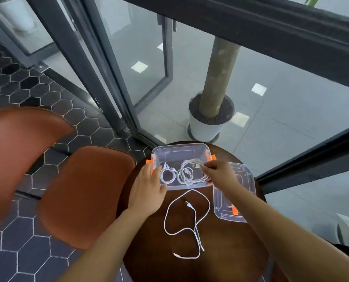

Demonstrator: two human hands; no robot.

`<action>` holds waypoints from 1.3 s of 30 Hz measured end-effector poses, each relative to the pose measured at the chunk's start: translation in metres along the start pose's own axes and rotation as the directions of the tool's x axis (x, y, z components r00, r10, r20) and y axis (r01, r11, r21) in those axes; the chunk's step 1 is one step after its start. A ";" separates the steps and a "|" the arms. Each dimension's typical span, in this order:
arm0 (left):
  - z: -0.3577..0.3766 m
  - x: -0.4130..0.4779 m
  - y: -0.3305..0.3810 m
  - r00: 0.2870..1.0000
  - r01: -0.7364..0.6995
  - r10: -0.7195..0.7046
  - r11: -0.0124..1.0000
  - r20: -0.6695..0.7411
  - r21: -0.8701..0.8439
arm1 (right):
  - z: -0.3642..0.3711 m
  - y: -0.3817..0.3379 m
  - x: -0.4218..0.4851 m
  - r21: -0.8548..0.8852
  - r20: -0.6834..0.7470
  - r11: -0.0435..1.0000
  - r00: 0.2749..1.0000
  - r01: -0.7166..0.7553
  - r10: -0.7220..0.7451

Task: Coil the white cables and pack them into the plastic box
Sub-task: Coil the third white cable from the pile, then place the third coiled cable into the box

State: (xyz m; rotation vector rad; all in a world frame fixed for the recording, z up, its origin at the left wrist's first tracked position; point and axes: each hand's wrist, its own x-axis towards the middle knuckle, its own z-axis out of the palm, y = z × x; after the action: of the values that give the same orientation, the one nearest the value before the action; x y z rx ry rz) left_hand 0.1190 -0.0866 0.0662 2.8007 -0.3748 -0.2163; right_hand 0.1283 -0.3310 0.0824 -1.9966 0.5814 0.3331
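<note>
A clear plastic box [179, 148] with orange latches stands at the far side of a round dark table [220, 251]. Inside it lie a small coiled white cable [167, 174] on the left and a bigger coiled white cable [188, 174] on the right. My right hand [218, 171] reaches over the box's right edge, fingers pinched on the bigger coil. My left hand [147, 188] rests flat against the box's left side, fingers spread. A loose white cable [186, 222] sprawls uncoiled on the table in front of the box.
The box's clear lid [244, 180] with an orange latch lies at the right, partly under my right forearm. Two brown leather chairs [84, 192] stand left of the table. A glass wall and a potted trunk [210, 119] are beyond it.
</note>
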 end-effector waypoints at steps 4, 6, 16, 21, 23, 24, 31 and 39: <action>0.020 0.013 -0.013 0.999 -0.024 0.021 0.996 0.040 0.083 | 0.026 -0.008 0.034 -0.079 0.033 0.997 0.999 -0.018 0.021; 0.028 0.013 -0.017 0.998 -0.029 0.023 0.995 0.062 0.092 | 0.042 -0.010 0.048 -0.102 0.069 0.994 0.996 -0.040 0.048; 0.045 0.007 -0.022 0.998 -0.015 0.007 0.993 0.069 0.115 | 0.097 -0.005 0.091 -0.329 0.157 0.944 0.985 -0.010 0.065; 0.045 0.007 -0.020 0.996 -0.012 0.000 0.990 0.085 0.138 | 0.111 0.002 0.094 -0.452 0.203 0.891 0.977 0.035 0.064; 0.044 0.007 -0.020 0.996 -0.020 0.009 0.991 0.087 0.131 | 0.115 0.005 0.096 -0.465 0.211 0.885 0.975 0.040 0.066; 0.044 0.007 -0.020 0.996 -0.022 0.010 0.992 0.091 0.127 | 0.117 0.006 0.096 -0.471 0.212 0.881 0.975 0.042 0.068; 0.043 0.006 -0.019 0.994 -0.017 0.004 0.993 0.109 0.116 | 0.121 0.010 0.096 -0.525 0.199 0.844 0.980 0.107 0.000; 0.039 0.008 -0.017 0.998 -0.003 -0.004 0.993 0.065 0.116 | 0.100 0.002 0.082 -0.511 0.183 0.847 0.981 0.146 -0.059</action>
State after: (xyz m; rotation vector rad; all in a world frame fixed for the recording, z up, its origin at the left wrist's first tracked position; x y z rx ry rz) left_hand 0.1235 -0.0840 0.0231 2.9135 -0.4147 -0.2959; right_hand 0.1978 -0.2645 -0.0045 -2.4831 0.2912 0.6347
